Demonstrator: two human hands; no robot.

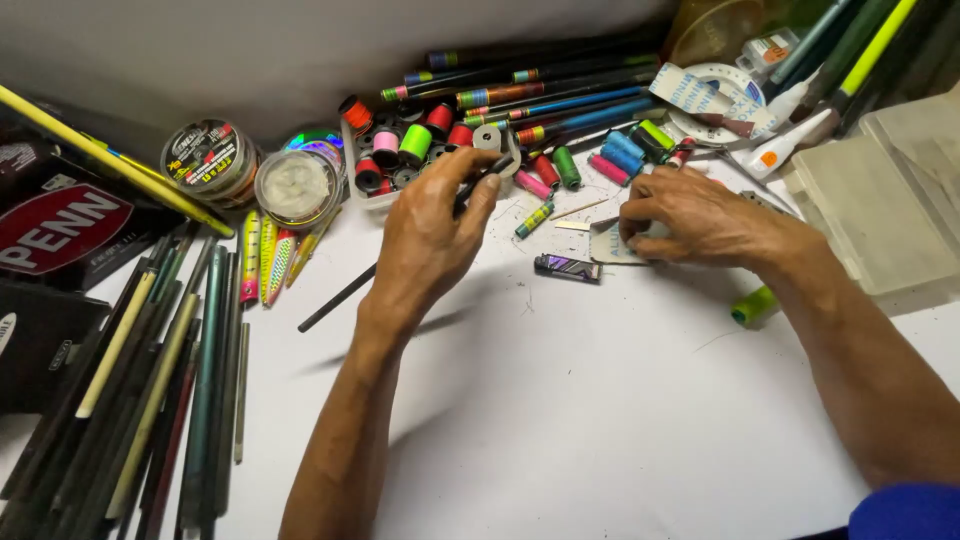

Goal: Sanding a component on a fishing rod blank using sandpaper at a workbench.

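Black rod (340, 298) in left hand (430, 240) slants lower-left to upper-right.

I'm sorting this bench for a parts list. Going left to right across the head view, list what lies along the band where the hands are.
Bundle of rods → striped lures → left hand gripping a thin black rod → lighter → right hand on a grey card → green spool → clear plastic box.
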